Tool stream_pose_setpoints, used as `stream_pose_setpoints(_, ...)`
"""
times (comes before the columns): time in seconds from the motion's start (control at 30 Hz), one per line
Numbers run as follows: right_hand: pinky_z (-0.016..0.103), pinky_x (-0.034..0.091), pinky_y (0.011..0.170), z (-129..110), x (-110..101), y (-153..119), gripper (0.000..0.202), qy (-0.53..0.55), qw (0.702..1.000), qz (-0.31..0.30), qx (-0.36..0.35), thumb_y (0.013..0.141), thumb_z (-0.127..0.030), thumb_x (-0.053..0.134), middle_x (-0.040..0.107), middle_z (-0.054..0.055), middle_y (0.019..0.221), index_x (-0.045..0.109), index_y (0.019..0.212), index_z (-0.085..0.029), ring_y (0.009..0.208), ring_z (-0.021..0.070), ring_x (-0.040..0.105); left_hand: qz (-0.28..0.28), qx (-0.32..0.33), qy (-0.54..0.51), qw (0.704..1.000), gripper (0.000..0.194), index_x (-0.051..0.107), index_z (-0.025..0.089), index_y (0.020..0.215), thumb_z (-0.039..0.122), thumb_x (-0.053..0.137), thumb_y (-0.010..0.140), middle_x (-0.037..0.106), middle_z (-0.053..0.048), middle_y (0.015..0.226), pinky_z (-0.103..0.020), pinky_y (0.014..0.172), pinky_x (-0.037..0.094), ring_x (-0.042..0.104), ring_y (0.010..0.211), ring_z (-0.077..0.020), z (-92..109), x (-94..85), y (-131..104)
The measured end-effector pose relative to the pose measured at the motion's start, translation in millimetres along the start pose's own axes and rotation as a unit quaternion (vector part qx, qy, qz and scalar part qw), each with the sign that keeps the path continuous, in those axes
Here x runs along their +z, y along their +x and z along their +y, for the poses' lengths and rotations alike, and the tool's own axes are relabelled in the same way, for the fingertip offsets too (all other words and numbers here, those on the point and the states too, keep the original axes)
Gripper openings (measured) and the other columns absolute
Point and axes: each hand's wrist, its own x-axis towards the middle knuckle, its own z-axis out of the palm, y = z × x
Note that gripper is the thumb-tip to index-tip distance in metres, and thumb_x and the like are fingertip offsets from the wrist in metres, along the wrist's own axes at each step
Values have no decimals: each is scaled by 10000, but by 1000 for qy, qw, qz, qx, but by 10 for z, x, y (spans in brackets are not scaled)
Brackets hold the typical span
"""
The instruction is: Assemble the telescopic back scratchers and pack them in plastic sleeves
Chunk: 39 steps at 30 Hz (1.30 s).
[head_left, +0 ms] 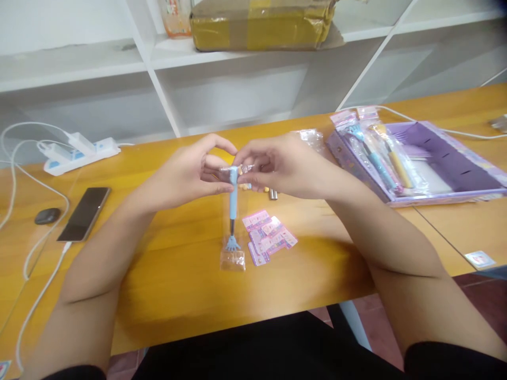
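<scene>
A light blue back scratcher [233,203] with a small hand-shaped end hangs or stands, hand end down, inside a clear plastic bag [233,261]. My left hand [206,171] pinches the upper end of the bag and scratcher from the left. From the right, my right hand [263,163] pinches the same upper end, its fingers closed on the clear film. Several pink and purple printed cards [271,237] lie overlapping just right of the bag. Behind my right hand, small yellow and silver pieces [272,193] show only in part.
To the right, a purple box [447,192] holds bagged scratchers [380,153]. Crumpled clear plastic [311,138] lies beside it. On the left are a phone [84,214] on a cable, a black mouse-like object [47,215] and a power strip [81,155]. A taped carton [261,26] sits on the shelf.
</scene>
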Motion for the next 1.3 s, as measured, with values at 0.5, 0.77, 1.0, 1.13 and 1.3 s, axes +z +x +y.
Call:
stream_pose_setpoints(0.5,331,536,706,33,-448,-57,336,-118,986,-120,12,932,-515,751,790,51,1010,763,1124,-239,855,214,723,8,69,354,933,212,809,293,1003,338,601,1004,761,-50,925,-425,1026,484,702,1045,-277,-135,-220,40)
stream_pose_setpoints(0.77,285,369,666,122,102,123,108,-135,966,-221,-4,956,-269,721,717,1,772,757,967,-168,651,123,560,-20,188,451,872,324,766,352,1262,284,504,1082,761,-65,1117,-581,1258,353,458,1481,-354,41,-69,-69)
stream_pose_setpoints(1.0,257,445,641,283,394,214,252,83,980,-179,25,972,-422,737,738,-2,778,728,934,-172,656,116,631,344,111,406,840,771,440,357,1640,504,769,958,359,-54,1736,-619,1324,233,319,1581,-427,230,-55,-190)
stream_pose_setpoints(1.13,250,523,704,267,550,195,244,162,952,-260,24,970,-402,755,795,27,869,748,995,-159,729,124,705,306,63,208,927,754,467,296,1586,609,750,961,691,-74,1410,-432,983,581,692,1174,-265,15,-210,-52)
stream_pose_setpoints(1.3,273,510,748,284,601,186,303,51,946,-320,21,988,-451,754,794,49,903,759,985,-147,799,153,721,208,27,103,972,413,769,219,1051,598,825,896,815,-22,975,-282,746,583,729,873,-174,-83,-257,77)
